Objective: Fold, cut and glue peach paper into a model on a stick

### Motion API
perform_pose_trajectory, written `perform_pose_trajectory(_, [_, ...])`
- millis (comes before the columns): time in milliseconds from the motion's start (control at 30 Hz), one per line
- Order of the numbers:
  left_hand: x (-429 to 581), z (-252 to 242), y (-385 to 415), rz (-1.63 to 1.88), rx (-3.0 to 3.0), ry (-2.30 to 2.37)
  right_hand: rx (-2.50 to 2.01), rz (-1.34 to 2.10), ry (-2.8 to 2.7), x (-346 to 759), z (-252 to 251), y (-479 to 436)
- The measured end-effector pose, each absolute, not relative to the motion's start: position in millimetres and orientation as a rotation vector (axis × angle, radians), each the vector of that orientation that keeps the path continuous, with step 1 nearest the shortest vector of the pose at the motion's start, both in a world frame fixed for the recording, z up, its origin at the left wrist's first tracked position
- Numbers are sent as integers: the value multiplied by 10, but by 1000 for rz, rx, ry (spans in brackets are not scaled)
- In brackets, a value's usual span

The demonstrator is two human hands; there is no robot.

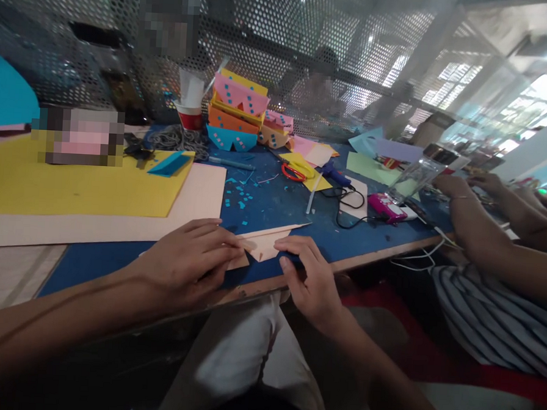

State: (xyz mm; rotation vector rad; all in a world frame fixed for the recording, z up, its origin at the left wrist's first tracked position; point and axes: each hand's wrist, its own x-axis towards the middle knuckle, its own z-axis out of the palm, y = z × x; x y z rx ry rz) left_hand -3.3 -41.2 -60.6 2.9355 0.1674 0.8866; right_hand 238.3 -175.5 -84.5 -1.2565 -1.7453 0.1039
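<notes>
A folded piece of pale peach paper [269,246] lies at the front edge of the blue table, one long side raised into a narrow fold that ends in a thin point at the right. My left hand [197,253] grips its left part, fingers together and fingertips on the paper; the thumb is hidden. My right hand [310,279] touches the right side of the paper with its fingertips, the thumb held apart from the bent fingers. Small blue paper squares [241,197] are scattered behind the paper.
Yellow sheet [82,189] and peach sheet [203,195] lie left. Behind stand folded paper shapes [237,111], a red-white cup [189,116] and scissors [298,169]. A blue glue gun [335,173], its cord and a glass bottle [410,178] are right, beside another person's arm [478,234].
</notes>
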Motion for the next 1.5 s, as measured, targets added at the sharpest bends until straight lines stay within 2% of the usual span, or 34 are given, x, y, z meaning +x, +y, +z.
perform_pose_trajectory(167, [-30,-585,-411,868,2928,152,-1278,33,-1815,2394,-771,-1713])
perform_pose_trajectory(467, [-52,-656,-410,831,2887,247,-1570,-153,-2173,2507,-569,-1367])
perform_pose_trajectory(767, [-55,-638,-380,970,2902,210,-1642,101,-2057,2659,-530,-1396])
perform_pose_trajectory(1000, [-50,-593,-380,1018,2872,392,-1582,325,-1929,2914,-458,-1522])
perform_pose_trajectory(1167, [-54,-593,-341,982,2925,522,-1577,371,-1844,3070,-442,-1632])
perform_pose_trajectory(1267, [-72,-539,-356,1103,2935,580,-1605,371,-1748,3083,-475,-1621])
perform_pose_trajectory(1367, [-77,-506,-389,1194,2927,497,-1661,370,-1673,3037,-517,-1558])
perform_pose_trajectory(1500, [-33,-552,-400,1147,2952,337,-1713,416,-1617,2945,-531,-1470])
